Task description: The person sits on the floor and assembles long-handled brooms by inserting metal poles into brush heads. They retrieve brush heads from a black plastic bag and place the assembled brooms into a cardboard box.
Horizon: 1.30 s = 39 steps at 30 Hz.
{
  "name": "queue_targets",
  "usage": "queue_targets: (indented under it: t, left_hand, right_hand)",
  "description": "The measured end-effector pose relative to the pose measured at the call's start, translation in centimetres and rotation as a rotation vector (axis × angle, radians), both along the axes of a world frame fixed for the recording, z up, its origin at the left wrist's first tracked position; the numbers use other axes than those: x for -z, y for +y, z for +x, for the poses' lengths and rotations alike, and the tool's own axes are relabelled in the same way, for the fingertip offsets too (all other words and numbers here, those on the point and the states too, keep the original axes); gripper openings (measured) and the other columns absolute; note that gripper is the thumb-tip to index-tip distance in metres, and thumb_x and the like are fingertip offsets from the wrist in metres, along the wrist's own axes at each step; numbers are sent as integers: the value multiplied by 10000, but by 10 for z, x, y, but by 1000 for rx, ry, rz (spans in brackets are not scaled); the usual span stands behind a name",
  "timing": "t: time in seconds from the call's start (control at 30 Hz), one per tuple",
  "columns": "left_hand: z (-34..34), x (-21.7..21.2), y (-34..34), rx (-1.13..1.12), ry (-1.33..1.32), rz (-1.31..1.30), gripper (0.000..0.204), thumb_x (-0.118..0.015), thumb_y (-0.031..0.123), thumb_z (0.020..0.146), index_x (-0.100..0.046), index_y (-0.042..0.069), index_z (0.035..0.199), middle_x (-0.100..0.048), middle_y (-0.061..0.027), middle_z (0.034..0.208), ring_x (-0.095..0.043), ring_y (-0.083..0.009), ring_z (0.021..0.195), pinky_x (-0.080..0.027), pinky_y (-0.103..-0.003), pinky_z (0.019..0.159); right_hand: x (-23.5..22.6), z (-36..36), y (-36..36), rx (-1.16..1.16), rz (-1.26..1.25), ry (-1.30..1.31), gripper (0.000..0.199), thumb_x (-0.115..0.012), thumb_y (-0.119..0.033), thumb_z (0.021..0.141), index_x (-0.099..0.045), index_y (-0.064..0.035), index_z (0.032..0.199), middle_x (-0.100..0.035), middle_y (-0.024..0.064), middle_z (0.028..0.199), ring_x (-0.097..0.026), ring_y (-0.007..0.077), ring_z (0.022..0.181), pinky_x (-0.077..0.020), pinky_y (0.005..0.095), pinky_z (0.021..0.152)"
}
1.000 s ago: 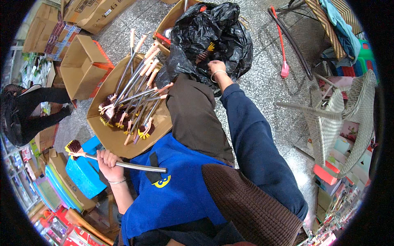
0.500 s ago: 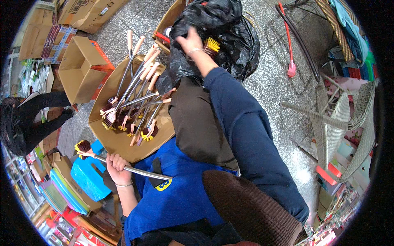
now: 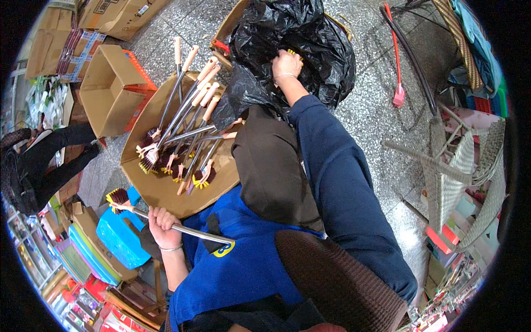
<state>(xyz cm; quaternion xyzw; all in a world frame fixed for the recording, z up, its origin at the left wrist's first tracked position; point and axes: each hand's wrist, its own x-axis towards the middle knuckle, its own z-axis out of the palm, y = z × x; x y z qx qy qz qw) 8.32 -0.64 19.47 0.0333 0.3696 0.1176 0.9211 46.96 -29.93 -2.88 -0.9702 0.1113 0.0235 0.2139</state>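
Note:
My left hand (image 3: 164, 227) is closed round the metal handle (image 3: 194, 232) of a scrubbing brush, which lies slantwise across my blue apron. The brush's head (image 3: 118, 200), with dark red and yellow bristles, points left. At the top, my right hand (image 3: 287, 65) reaches into a black plastic bag (image 3: 321, 41). Its fingers curl round a brush head whose yellow bristles (image 3: 296, 53) show just beyond them; the rest is hidden by the hand. Between the hands, several long-handled brushes (image 3: 185, 124) lie in a flattened cardboard box (image 3: 218, 196), pale grip ends toward the top.
An open cardboard box (image 3: 108, 91) stands at the left, near another person's dark-clothed legs (image 3: 61, 149). A blue plastic piece (image 3: 119, 238) lies below the left brush head. On the right are a red-handled tool (image 3: 396, 66) on the speckled floor and a woven chair (image 3: 453, 166).
My right hand has moved right and slightly down, from the bag's folds onto the brush head. The bag's opening has spread wider. My left hand keeps its hold on the brush.

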Motion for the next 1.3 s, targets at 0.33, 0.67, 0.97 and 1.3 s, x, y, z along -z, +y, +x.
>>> queue_targets:
  t: [0.33, 0.67, 0.97, 1.3]
  left_hand:
    - [-2, 1, -3, -13, 48, -27, 301, -410, 257, 939, -406, 86, 692, -263, 34, 521, -238, -69, 418, -240, -213, 383]
    - [-8, 5, -1, -31, 33, -19, 299, -417, 246, 938, -415, 81, 690, -269, 36, 518, -232, -68, 417, -234, -213, 386]
    - [-7, 8, 14, 17, -77, -1, 294, -414, 241, 941, -383, 100, 685, -254, 41, 525, -221, -61, 421, -223, -210, 389]
    - [25, -27, 55, 81, -425, 188, 300, -410, 215, 936, -358, 118, 657, -254, 49, 514, -215, -59, 399, -211, -217, 386]
  right_hand:
    - [39, -1, -1, -377, -371, -39, 299, -388, -236, 844, -666, -137, 898, -589, 60, 990, -461, 256, 1039, -302, 480, 920]
    - [21, -4, -12, -367, -53, -395, 153, -564, -239, 759, -559, -90, 792, -629, 93, 803, -555, 286, 886, -333, 452, 939]
    - [-120, -25, -26, 158, 1371, -265, 249, -587, -190, 846, -527, 4, 990, -589, 71, 698, -567, 123, 575, -471, 241, 536]
    - [-236, -218, 15, -536, 1235, 350, 308, -560, -228, 878, -562, -52, 1131, -498, -41, 682, -424, 27, 534, -339, 164, 475]
